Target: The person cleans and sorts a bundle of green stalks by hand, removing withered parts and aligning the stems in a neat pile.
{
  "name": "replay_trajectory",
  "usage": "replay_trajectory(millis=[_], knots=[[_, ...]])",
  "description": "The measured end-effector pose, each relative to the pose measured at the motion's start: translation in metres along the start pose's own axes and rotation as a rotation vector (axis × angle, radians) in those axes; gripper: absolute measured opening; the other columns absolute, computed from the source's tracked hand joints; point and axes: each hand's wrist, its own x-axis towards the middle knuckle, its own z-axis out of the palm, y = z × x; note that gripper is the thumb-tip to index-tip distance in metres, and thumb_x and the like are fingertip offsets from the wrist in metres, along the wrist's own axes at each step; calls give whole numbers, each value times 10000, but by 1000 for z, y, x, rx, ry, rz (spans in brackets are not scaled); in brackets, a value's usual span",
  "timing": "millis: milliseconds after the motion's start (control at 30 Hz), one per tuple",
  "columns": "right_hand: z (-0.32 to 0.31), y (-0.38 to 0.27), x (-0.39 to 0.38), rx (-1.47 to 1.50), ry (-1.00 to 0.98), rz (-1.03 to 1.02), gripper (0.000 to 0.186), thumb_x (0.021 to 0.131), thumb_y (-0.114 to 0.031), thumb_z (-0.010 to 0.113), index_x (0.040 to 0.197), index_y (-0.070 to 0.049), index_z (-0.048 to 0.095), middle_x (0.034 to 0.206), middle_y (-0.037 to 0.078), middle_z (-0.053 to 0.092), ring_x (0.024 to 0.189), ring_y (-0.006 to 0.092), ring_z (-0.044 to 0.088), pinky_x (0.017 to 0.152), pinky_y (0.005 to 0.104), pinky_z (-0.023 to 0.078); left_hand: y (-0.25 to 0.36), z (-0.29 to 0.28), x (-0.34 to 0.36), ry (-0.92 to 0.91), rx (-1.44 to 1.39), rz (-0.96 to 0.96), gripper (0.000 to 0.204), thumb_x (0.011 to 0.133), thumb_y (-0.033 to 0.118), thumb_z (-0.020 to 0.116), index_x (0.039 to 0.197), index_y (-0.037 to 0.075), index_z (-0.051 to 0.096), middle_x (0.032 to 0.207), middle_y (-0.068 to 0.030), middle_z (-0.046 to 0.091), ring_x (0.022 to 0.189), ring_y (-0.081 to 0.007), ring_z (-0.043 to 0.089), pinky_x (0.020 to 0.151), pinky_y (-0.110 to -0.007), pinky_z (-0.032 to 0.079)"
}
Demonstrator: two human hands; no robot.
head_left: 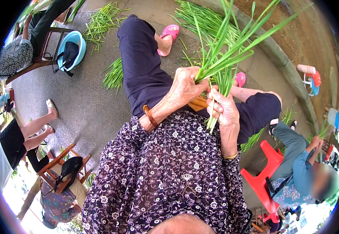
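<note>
Above my lap, my left hand is closed round a bunch of long, flat green leaves, which look like garlic chives; their tips fan out to the upper right. Close against it, my right hand grips a second, smaller bunch of chives, whose pale stem ends stick out below the fingers. The two hands nearly touch, and the bases of the left bunch are hidden inside the fist. A brown bangle circles my left wrist, a thin gold-coloured one my right.
Ahead, a large heap of chives lies near a curb. More greens and a bundle lie on the pavement to the left. A light-blue basin holds a black bag. At right, a person handles greens beside a red plastic stool.
</note>
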Motion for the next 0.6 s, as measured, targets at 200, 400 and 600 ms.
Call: replay_trajectory(millis=[200, 400, 600], knots=[[2, -1, 0, 41, 16, -9, 87, 808, -59, 536, 847, 11, 503, 656, 60, 514, 360, 24, 351, 288, 177, 293, -2, 1, 1, 0, 19, 25, 36, 707, 27, 559, 683, 0, 561, 540, -54, 565, 462, -111, 542, 439, -263, 416], [1, 0, 0, 41, 11, -14, 90, 810, -62, 535, 847, 12, 501, 664, 63, 516, 361, 25, 354, 287, 177, 294, -2, 3, 0, 24, 3, -5, 31, 703, 25, 559, 686, 0, 563, 539, -57, 566, 463, -121, 547, 446, -268, 421], [4, -1, -1, 47, 27, -11, 95, 811, -66, 535, 845, 16, 502, 667, 63, 514, 361, 23, 352, 285, 177, 295, -2, 5, 0, 62, 3, 25, 44, 646, -7, 551, 603, 1, 552, 530, -80, 543, 460, -155, 546, 439, -274, 420]])
